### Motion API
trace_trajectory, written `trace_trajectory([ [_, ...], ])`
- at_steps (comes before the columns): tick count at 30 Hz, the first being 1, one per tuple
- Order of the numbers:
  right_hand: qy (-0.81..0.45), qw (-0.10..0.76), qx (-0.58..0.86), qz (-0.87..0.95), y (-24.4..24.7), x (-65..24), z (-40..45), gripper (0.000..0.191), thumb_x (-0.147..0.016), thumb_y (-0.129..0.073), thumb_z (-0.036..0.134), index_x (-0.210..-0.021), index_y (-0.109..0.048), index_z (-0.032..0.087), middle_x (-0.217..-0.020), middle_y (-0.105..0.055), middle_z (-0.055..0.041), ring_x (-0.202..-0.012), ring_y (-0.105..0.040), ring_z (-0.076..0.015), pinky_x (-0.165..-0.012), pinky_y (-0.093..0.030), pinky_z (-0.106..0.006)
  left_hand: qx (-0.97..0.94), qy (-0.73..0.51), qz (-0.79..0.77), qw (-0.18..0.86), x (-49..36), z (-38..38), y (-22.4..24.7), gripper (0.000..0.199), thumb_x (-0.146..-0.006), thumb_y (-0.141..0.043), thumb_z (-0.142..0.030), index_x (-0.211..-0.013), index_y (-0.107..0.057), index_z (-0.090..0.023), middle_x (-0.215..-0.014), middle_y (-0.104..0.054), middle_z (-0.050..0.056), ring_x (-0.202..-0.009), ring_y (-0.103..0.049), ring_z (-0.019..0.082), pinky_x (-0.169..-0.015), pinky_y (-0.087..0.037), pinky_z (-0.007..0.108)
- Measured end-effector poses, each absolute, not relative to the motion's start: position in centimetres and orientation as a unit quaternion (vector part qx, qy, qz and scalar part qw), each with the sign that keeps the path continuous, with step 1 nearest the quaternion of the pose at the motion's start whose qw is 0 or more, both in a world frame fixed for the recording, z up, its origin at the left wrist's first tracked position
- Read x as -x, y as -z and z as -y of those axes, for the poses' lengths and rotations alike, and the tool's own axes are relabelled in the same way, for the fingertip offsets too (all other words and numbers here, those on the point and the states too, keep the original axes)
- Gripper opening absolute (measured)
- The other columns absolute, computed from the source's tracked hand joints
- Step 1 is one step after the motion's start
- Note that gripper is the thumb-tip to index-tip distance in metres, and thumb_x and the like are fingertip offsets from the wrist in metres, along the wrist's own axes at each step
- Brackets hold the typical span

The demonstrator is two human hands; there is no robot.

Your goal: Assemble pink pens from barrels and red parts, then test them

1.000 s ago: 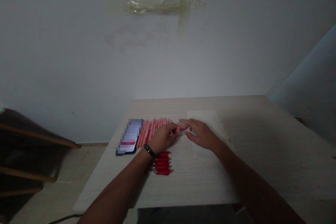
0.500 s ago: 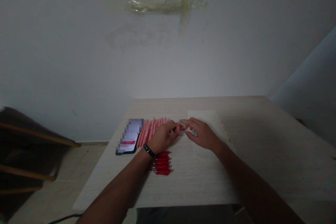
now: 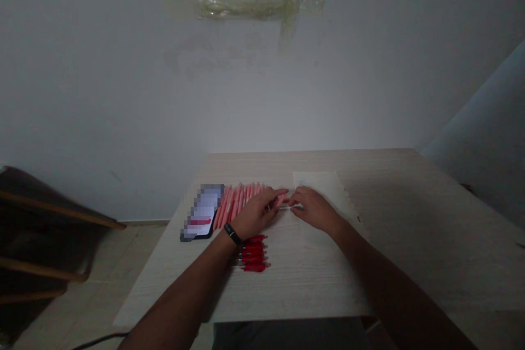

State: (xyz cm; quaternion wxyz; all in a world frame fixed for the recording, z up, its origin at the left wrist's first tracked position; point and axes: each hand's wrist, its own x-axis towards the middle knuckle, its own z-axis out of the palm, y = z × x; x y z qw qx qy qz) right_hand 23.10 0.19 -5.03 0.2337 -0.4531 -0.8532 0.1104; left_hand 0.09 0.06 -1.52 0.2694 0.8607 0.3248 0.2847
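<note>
My left hand (image 3: 259, 212), with a black band on the wrist, is closed on a pink pen barrel (image 3: 280, 198) over the middle of the table. Close to its right, my right hand (image 3: 314, 208) pinches a thin white stick (image 3: 284, 208) that runs leftward toward the left hand. Whether the stick touches the barrel I cannot make out. Behind the left hand lies a row of pink pens (image 3: 233, 202), side by side. Below its wrist lie several red pen parts (image 3: 254, 254) with clear tips, partly covered by the forearm.
A phone (image 3: 205, 210) with a lit, blurred screen lies at the left of the pink pens. Under and beyond my right hand is a pale sheet (image 3: 324, 180) on the wooden table (image 3: 410, 219). A wall stands behind; dark furniture with wooden bars (image 3: 53, 268) is at the left.
My right hand's fingers have closed from a spread pose onto the thin white stick. The pink barrel in my left hand has tilted from upright to slanting right.
</note>
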Motion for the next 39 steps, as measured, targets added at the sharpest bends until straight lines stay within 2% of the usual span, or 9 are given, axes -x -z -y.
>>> trace_trajectory([
  [4, -0.102, 0.218, 0.460, 0.855, 4.7, -22.8, -0.1, 0.007, -0.086, -0.069, 0.016, -0.092, -0.068, 0.020, -0.093, -0.063, -0.0040, -0.095, -0.057, -0.0191, -0.086, -0.042, -0.030, -0.866, -0.237, -0.334, 0.286, -0.4, 0.1, 1.7, 0.044, -0.089, -0.055, -0.017, -0.133, -0.053, -0.020, -0.101, -0.065, 0.005, -0.085, -0.059, 0.016, -0.076, -0.045, 0.029],
  [8, -0.103, 0.215, 0.464, 0.853, 4.6, -22.8, 0.0, 0.005, -0.084, -0.071, 0.016, -0.087, -0.068, 0.019, -0.091, -0.062, -0.0036, -0.092, -0.056, -0.0185, -0.082, -0.042, -0.029, -0.879, -0.204, -0.328, 0.279, -0.6, 0.2, 1.9, 0.019, -0.088, -0.058, -0.018, -0.106, -0.062, -0.018, -0.093, -0.066, 0.004, -0.081, -0.060, 0.016, -0.073, -0.045, 0.028],
  [10, -0.105, 0.223, 0.464, 0.851, 4.6, -22.8, 0.0, 0.006, -0.083, -0.072, 0.015, -0.085, -0.068, 0.019, -0.090, -0.062, -0.0035, -0.092, -0.056, -0.0187, -0.083, -0.042, -0.030, -0.894, -0.186, -0.310, 0.265, -0.7, 0.2, 1.9, 0.014, -0.087, -0.058, -0.016, -0.099, -0.064, -0.018, -0.093, -0.067, 0.004, -0.083, -0.060, 0.017, -0.074, -0.046, 0.029],
  [16, -0.102, 0.224, 0.467, 0.849, 4.8, -22.8, -0.2, 0.007, -0.081, -0.072, 0.013, -0.083, -0.069, 0.019, -0.088, -0.062, -0.0033, -0.091, -0.057, -0.0188, -0.083, -0.042, -0.030, -0.922, -0.183, -0.230, 0.250, -1.1, 0.1, 2.0, 0.021, -0.086, -0.057, -0.010, -0.101, -0.068, -0.020, -0.109, -0.067, 0.007, -0.114, -0.059, 0.021, -0.099, -0.046, 0.034],
  [21, -0.101, 0.221, 0.464, 0.852, 4.8, -22.7, -0.2, 0.003, -0.084, -0.070, 0.016, -0.083, -0.070, 0.019, -0.088, -0.062, -0.0034, -0.091, -0.057, -0.0183, -0.083, -0.042, -0.030, -0.929, -0.179, -0.239, 0.218, -1.1, -0.2, 2.6, 0.017, -0.091, -0.054, -0.013, -0.094, -0.070, -0.020, -0.099, -0.067, 0.007, -0.107, -0.061, 0.020, -0.102, -0.045, 0.037],
  [27, -0.096, 0.212, 0.464, 0.855, 4.4, -22.8, 0.1, 0.006, -0.086, -0.068, 0.015, -0.081, -0.069, 0.018, -0.087, -0.062, -0.0034, -0.090, -0.057, -0.0181, -0.083, -0.042, -0.029, -0.922, -0.193, -0.258, 0.215, -1.0, -0.2, 3.0, 0.018, -0.094, -0.053, -0.017, -0.101, -0.069, -0.021, -0.107, -0.068, 0.007, -0.118, -0.057, 0.021, -0.103, -0.043, 0.037],
  [32, -0.086, 0.239, 0.464, 0.848, 3.7, -23.0, 0.1, 0.009, -0.084, -0.065, 0.010, -0.081, -0.066, 0.018, -0.087, -0.061, -0.0036, -0.090, -0.056, -0.0184, -0.085, -0.043, -0.030, -0.891, -0.220, -0.348, 0.192, -0.3, -0.5, 2.2, 0.015, -0.092, -0.056, -0.020, -0.101, -0.068, -0.018, -0.100, -0.064, 0.008, -0.097, -0.060, 0.021, -0.088, -0.047, 0.034],
  [36, -0.074, 0.273, 0.455, 0.845, 3.5, -22.6, 0.2, 0.010, -0.085, -0.064, 0.010, -0.081, -0.064, 0.018, -0.087, -0.060, -0.0037, -0.089, -0.055, -0.0191, -0.084, -0.044, -0.031, -0.879, -0.255, -0.368, 0.165, 0.3, -0.8, 1.6, 0.018, -0.093, -0.055, -0.019, -0.104, -0.069, -0.019, -0.103, -0.064, 0.008, -0.102, -0.058, 0.022, -0.097, -0.043, 0.038],
  [39, -0.076, 0.289, 0.440, 0.847, 3.5, -22.0, 0.4, 0.009, -0.086, -0.063, 0.011, -0.083, -0.063, 0.019, -0.088, -0.061, -0.0042, -0.091, -0.055, -0.0198, -0.085, -0.044, -0.033, -0.886, -0.234, -0.364, 0.164, 0.3, -0.9, 1.7, 0.020, -0.092, -0.056, -0.018, -0.105, -0.070, -0.020, -0.103, -0.065, 0.008, -0.101, -0.058, 0.023, -0.096, -0.044, 0.038],
])
